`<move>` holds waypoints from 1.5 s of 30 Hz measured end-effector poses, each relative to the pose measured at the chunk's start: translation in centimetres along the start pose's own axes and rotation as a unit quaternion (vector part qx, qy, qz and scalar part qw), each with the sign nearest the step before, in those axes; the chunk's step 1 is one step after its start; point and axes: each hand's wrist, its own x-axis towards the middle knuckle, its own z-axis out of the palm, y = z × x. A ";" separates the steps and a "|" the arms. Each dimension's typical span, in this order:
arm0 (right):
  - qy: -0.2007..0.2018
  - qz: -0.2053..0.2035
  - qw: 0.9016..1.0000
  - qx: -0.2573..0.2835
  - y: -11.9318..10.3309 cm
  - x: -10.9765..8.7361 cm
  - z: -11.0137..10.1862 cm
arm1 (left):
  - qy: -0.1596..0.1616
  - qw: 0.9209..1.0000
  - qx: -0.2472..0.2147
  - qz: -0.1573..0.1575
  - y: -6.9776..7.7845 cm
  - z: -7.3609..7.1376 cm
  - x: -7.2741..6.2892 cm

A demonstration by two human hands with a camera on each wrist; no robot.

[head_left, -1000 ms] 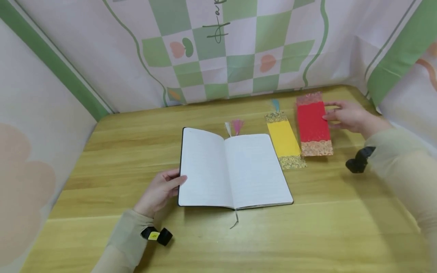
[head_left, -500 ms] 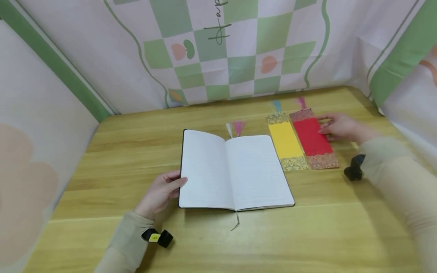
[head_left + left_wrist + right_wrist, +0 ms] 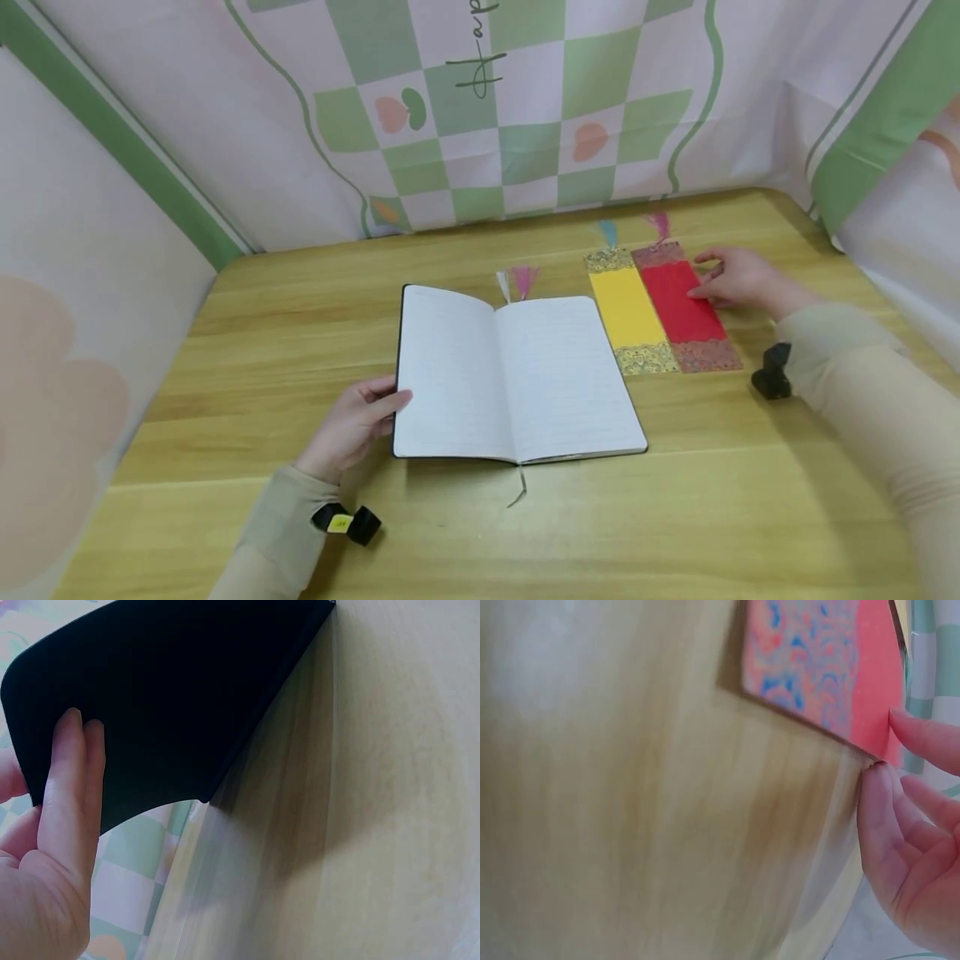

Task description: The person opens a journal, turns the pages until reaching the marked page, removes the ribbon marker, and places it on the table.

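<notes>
An open notebook [image 3: 450, 375] with blank pages and a black cover [image 3: 165, 697] lies mid-table. My left hand [image 3: 352, 429] holds the left cover raised, thumb on the page and fingers behind it. To the notebook's right lies a yellow bookmark [image 3: 628, 307] with patterned ends and a blue tassel. Beside it is a red bookmark [image 3: 682, 302] with patterned ends and a pink tassel. My right hand [image 3: 746, 282] pinches the red bookmark's right edge, its thumb on top and fingertips at the edge in the right wrist view.
White and pink tassels [image 3: 523, 282] stick out from behind the notebook's top edge. A thin ribbon [image 3: 521, 487] hangs from its bottom. A green-and-white checkered cloth [image 3: 525, 125] stands behind the wooden table [image 3: 262, 333].
My right hand has lowered the red bookmark onto the table and drawn it left, alongside the yellow one. My left hand keeps its grip on the notebook cover.
</notes>
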 end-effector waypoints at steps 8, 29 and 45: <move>0.048 -0.022 0.997 -0.059 -0.3 -0.6 -0.2 | -0.002 1.000 -0.001 0.004 -0.1 0.0 0.1; 0.010 -0.181 0.980 -0.082 -9.0 -1.4 7.3 | 0.008 1.000 0.001 -0.008 -0.3 0.2 0.3; -0.068 -0.229 0.946 -0.218 -12.3 -0.1 11.0 | 0.001 1.000 -0.006 0.001 0.1 0.4 -0.1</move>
